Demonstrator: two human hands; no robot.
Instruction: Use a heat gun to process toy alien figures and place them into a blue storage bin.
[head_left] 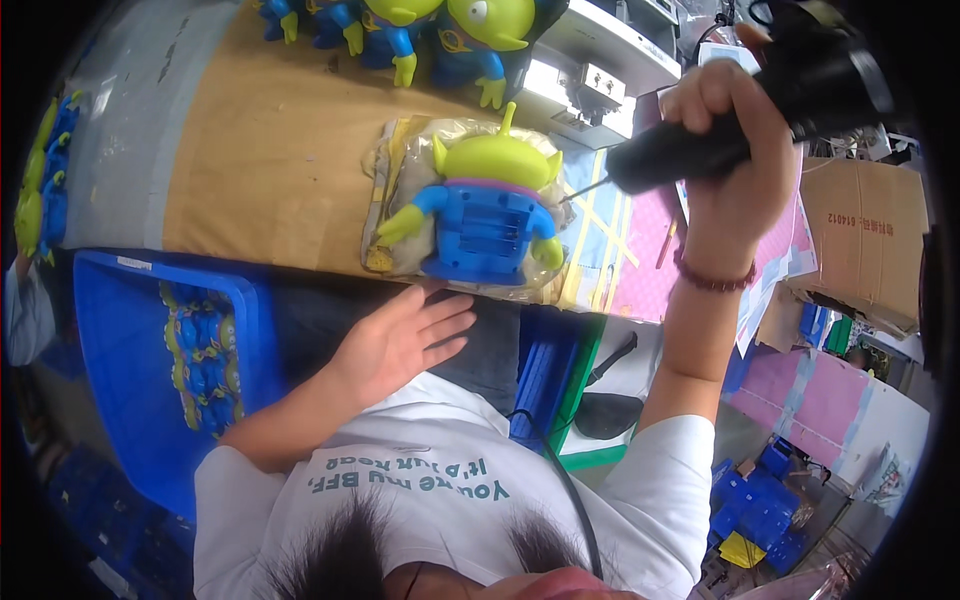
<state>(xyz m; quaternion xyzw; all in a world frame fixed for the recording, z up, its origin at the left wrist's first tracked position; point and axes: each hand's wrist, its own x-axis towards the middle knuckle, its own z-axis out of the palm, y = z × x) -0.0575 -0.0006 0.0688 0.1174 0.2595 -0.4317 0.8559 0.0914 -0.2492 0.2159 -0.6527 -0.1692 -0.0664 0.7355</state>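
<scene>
While grasping one black driver (670, 155) in the right hand (740, 150), points its bit toward one toy (485, 225), near its side. Holds the left hand (395, 340) released, with fingers extended, by the near edge of the table (270, 170). Counted: one toy lying back-up on one plastic-covered pad (410, 165) on the table, with one rectangular recess in its blue back; four similar figures (490, 30) lined up beyond, partly cropped. Containers: one blue bin (130, 380) at left, holding several overlapping figures (205, 365), cannot count exactly; one carton (868, 240) at right, with contents hidden.
</scene>
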